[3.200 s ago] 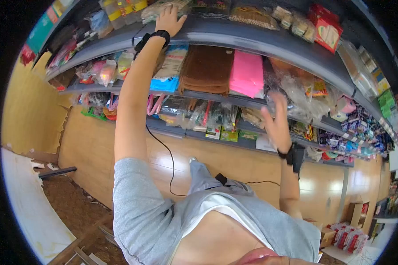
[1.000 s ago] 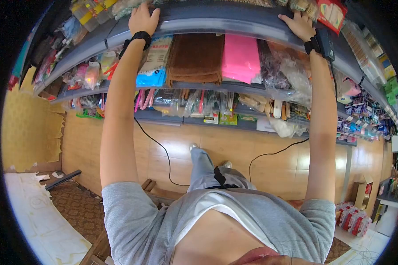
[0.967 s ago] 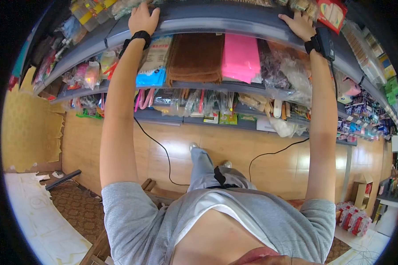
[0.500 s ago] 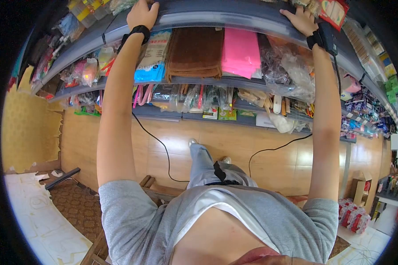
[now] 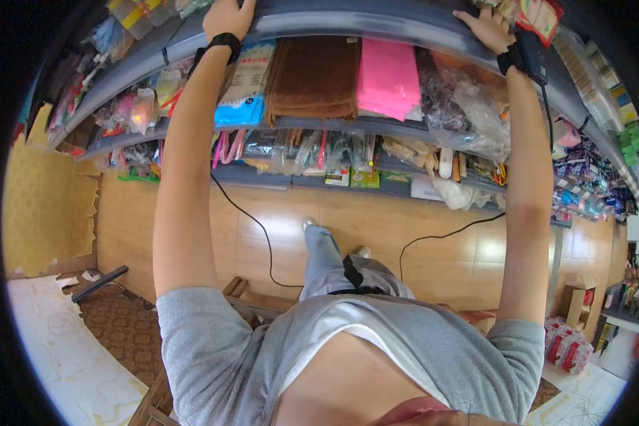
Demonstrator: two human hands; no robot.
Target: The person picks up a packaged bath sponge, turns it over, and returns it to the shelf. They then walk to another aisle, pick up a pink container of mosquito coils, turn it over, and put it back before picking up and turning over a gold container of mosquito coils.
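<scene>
At the top edge, my left hand [image 5: 227, 19] rests on the upper shelf [image 5: 348, 13], its thumb held away from the palm. The frame cuts off its other fingertips; nothing shows in its grip. On the same shelf, further right, my right hand [image 5: 487, 30] lies with thumb and fingers apart, close to a red packet [image 5: 539, 20]. One shelf below, between my forearms, are a blue-and-white package [image 5: 246, 89], folded brown towels [image 5: 314, 79], a bright pink folded item [image 5: 389, 78] and clear plastic bags [image 5: 468, 106].
Lower shelves hold several bagged goods, including green packets [image 5: 365, 178]. Dark cables run from both wrists toward my waist. Wooden furniture [image 5: 252, 302] stands close by my body. A cardboard box [image 5: 579, 302] and red-and-white packs [image 5: 569, 345] sit at right on the floor [image 5: 362, 213].
My left hand sits slightly higher in view, with more of its fingers cut off. My right hand and forearm have shifted slightly right. Nothing was picked up or let go.
</scene>
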